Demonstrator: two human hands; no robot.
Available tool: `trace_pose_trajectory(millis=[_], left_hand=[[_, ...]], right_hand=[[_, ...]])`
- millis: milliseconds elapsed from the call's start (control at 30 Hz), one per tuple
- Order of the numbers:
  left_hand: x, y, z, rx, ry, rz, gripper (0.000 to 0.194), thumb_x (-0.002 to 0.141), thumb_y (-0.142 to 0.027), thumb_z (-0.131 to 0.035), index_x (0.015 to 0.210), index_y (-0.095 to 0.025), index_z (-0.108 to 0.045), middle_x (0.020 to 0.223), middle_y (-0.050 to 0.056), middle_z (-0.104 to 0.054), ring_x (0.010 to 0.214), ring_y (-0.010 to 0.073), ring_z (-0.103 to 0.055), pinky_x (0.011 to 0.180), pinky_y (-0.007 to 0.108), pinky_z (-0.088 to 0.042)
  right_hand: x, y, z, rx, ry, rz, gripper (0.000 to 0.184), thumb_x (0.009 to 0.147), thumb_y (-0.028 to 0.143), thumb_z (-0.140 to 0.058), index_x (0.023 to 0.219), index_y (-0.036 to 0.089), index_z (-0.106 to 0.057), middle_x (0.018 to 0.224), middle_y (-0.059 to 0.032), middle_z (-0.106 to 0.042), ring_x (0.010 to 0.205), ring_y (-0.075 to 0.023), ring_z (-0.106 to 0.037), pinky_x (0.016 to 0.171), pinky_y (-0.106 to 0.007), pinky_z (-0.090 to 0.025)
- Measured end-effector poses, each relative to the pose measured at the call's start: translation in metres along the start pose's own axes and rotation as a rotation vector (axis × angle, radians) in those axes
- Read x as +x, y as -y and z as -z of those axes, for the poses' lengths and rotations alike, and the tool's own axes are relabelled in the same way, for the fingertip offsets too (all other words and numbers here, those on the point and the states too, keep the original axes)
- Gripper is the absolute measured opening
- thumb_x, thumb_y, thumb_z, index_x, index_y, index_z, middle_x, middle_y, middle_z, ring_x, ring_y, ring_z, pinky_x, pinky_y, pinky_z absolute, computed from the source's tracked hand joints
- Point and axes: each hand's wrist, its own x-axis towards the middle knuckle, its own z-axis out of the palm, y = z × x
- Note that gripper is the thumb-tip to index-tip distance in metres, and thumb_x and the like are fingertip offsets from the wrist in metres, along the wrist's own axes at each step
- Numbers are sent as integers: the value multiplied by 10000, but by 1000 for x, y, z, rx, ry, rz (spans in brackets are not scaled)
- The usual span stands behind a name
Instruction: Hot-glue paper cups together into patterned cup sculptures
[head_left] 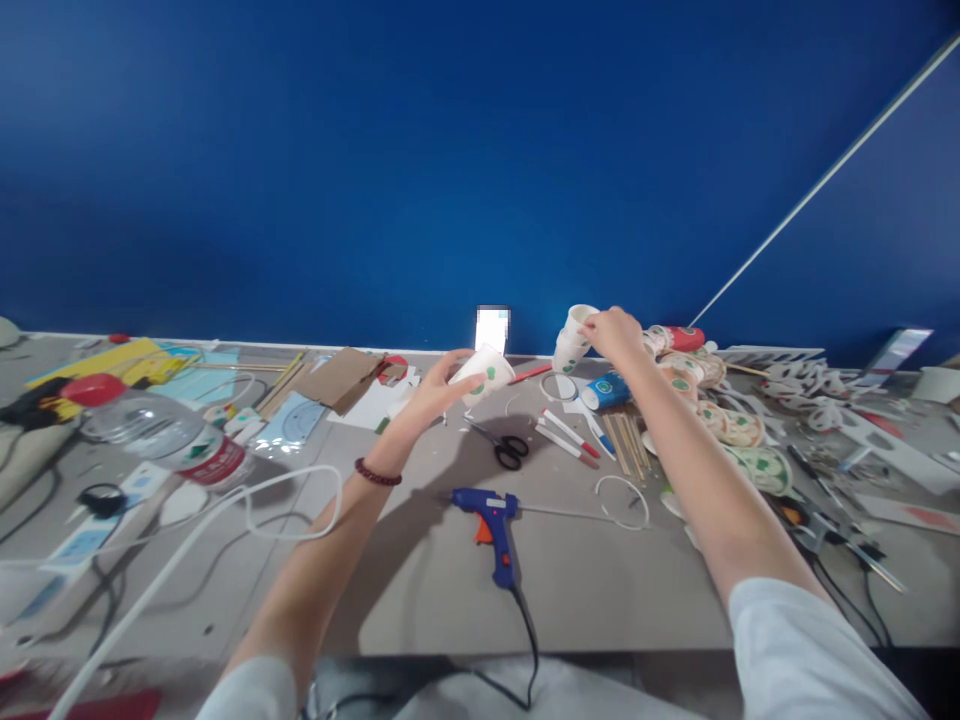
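My left hand (pixel 435 392) is closed around a white paper cup (pixel 489 374) with green marks, held tilted above the table. Farther right, my right hand (pixel 616 335) pinches the rim of a short stack of paper cups (pixel 570 348) near the wall. Between my forearms lies a blue glue gun (pixel 491 515) with an orange trigger and a glue stick out of its back. Black-handled scissors (pixel 510 450) rest beyond it, below the held cup. A lit phone (pixel 493 328) leans upright behind that cup.
Markers (pixel 570 435), wooden sticks (pixel 626 445) and a blue cup (pixel 606 390) lie right of centre. Several patterned paper cups (pixel 731 425) are under and beyond my right arm. At left are a plastic bottle (pixel 165 435), a white cable (pixel 247 495), a power strip (pixel 82 550) and cardboard (pixel 337 378).
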Motion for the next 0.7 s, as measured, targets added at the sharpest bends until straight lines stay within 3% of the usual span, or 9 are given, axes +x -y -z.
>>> trace_pose_trajectory(millis=[133,233,300,400,533,700], left_hand=[[1,3,-1,-19,12,12,635,770,-426,-703,1353,-261,-512,1150,93,-674,915,227,-658,718,309,-508],[2,5,-1,-29,64,-18,664,773,-379,-701,1395,-287,-488,1253,95,-637,1026,243,-642,808,330,-512],[1,5,1,-14,107,-67,669,770,-350,-702,1402,-294,-490,1293,96,-612,1061,247,-630,837,332,-514],[-1,2,4,41,189,-138,696,769,-332,-705,1423,-308,-468,1325,94,-581,1068,252,-625,845,328,-522],[-6,-5,6,132,296,-238,716,772,-305,-706,1440,-326,-446,1446,76,-490,1163,281,-578,906,332,-505],[-10,-11,5,176,282,-256,681,701,-292,-755,1347,-279,-538,1428,81,-492,1182,314,-544,907,344,-502]], right_hand=[[-17,16,14,146,-291,27,301,924,302,-487,986,133,-729,1119,-171,-685,1187,-309,-497,1003,-411,-358],[-35,32,18,509,-457,5,241,861,324,-558,858,143,-717,982,-134,-715,1011,-268,-597,914,-365,-424],[-50,43,18,776,-389,-11,278,830,417,-593,810,161,-702,786,-70,-694,773,-219,-620,723,-316,-459],[-74,58,18,1065,-282,-43,330,786,498,-628,796,173,-685,615,5,-595,553,-141,-510,527,-255,-367],[-99,75,19,1227,-142,-116,352,713,524,-687,745,173,-676,533,35,-510,469,-96,-383,455,-240,-269],[-111,84,21,1239,-10,-81,362,709,530,-698,749,171,-687,547,30,-519,480,-96,-385,457,-244,-263]])
